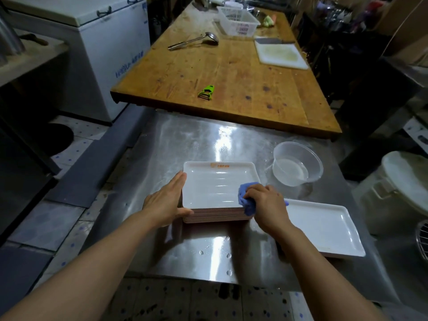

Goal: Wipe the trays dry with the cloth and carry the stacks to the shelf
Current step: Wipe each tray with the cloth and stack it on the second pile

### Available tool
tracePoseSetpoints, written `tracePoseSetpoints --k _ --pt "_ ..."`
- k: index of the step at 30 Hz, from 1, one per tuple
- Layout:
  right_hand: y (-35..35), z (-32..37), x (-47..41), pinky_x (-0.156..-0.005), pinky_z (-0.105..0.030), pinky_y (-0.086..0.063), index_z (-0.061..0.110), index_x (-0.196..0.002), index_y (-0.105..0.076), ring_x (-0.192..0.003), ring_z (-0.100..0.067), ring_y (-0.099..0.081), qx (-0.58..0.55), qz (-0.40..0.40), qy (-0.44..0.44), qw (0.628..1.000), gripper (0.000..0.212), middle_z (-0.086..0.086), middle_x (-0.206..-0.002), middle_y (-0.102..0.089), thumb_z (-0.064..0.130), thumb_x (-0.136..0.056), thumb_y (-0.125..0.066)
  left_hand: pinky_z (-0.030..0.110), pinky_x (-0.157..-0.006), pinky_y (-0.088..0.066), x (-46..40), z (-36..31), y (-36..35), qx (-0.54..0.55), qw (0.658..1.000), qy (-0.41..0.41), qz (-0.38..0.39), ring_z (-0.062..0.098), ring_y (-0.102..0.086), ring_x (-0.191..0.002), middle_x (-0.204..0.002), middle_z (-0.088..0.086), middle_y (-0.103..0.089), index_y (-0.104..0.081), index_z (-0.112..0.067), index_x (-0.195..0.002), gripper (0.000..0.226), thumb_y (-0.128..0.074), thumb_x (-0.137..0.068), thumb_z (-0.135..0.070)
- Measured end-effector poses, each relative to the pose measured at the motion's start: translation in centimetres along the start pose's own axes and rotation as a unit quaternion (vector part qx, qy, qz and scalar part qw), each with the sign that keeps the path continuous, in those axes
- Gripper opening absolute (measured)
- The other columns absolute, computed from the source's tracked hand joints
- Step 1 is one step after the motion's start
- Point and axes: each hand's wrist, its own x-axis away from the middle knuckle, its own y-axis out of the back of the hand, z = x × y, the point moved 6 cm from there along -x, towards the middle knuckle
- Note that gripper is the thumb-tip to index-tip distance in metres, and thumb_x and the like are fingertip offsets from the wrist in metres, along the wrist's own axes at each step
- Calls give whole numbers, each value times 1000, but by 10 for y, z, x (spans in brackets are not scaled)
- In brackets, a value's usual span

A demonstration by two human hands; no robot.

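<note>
White stack of trays (215, 214) near the middle of the steel worktop (176, 140), top tray (215, 184) glossy, with a small orange mark at its far rim. Blue cloth (246, 198) bunched on the top tray's near right corner, draped slightly over the stack's edge. Right hand (266, 202) curled around the cloth, gripping it and pressing it onto the tray. Left hand (166, 200) laid flat against the stack's left side, fingers straight and together along the rim, thumb at the near corner. Single white tray (324, 225) just right of the stack, lying flat, angled, partly behind the right wrist. Clear plastic tub (297, 163) beyond it, upright, a little water in the bottom. Water drops (228, 256) scattered on the worktop close to the near edge. Farther off, wooden worktop (231, 72) overlapping the steel one's far end, carrying a green peeler (206, 91), a metal ladle (194, 41), a white basket (238, 19) and a white cutting board (281, 55) with a cleaver (273, 41) at its far edge. White chest freezer (104, 42) at left.
</note>
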Motion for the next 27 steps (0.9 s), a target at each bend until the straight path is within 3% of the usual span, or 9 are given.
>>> tracePoseSetpoints --k 2,4,8,11,14,18,21,27 --pt "-3 7 -2 -68 -19 -26 11 -93 -62 -83 -14 -39 1 -1 4 1000 16 -3 -110 -60 2 -82 -55 45 -114 -24 -1 -5 3 -43 999 7 -9 18 -4 -146 -158 -6 11 1 -21 -150 110 -71 -74 -53" --pt "-6 13 -2 -69 -24 -23 13 -100 -59 -95 -20 -43 51 9 -7 999 24 -3 -116 -55 1 -80 -51 48 -115 -12 -2 -18 3 -102 994 -8 -27 21 5 -146 -158 0 15 -3 -17 -150 106 -69 -75 -53" --pt "-3 12 -5 -68 -28 -20 15 -107 -56 -107 -24 -41 43 18 -32 998 31 -1 -125 -48 2 -80 -48 43 -116 -9 -1 -51 -17 -125 990 -60 -19 20 -1 -146 -159 0 0 -11 -19 -149 88 -60 -83 -53" --pt "-4 9 -20 -86 -30 -36 14 -123 -50 -117 -26 -38 65 28 -13 997 40 -3 -137 -40 10 -83 -54 42 -115 -10 -3 -55 -17 -121 991 -53 -36 18 -8 -146 -159 -2 -11 -23 -22 -146 72 -57 -87 -48" --pt "-8 12 -38 -101 -32 -34 13 -135 -40 -128 -26 -31 64 32 6 997 52 -3 -147 -31 17 -85 -55 39 -115 -12 -6 -53 -13 -123 990 -56 -33 16 -12 -145 -158 -5 -14 -28 -25 -144 67 -58 -88 -46" --pt "-23 30 -50 -107 -37 -29 11 -142 -33 -137 -28 -20 15 59 42 997 62 -2 -155 -18 13 -84 -55 37 -115 -13 -6 -54 -12 -124 991 -48 -22 16 -14 -145 -158 -5 -15 -27 -25 -144 68 -58 -87 -45" --pt "-31 44 -45 -108 -37 -27 11 -137 -41 -134 -28 -25 -34 61 83 994 56 -3 -151 -28 9 -83 -55 36 -115 -13 -6 -54 -10 -127 991 -44 -24 14 -15 -144 -157 -6 -17 -30 -25 -142 66 -59 -87 -45" --pt "-24 37 -16 -89 -31 -33 12 -112 -62 -109 -25 -44 -54 29 105 993 31 0 -128 -52 5 -82 -55 38 -110 -18 -6 -57 -5 -160 985 -47 -37 15 -24 -141 -154 -6 -24 -38 -26 -134 58 -61 -84 -47"
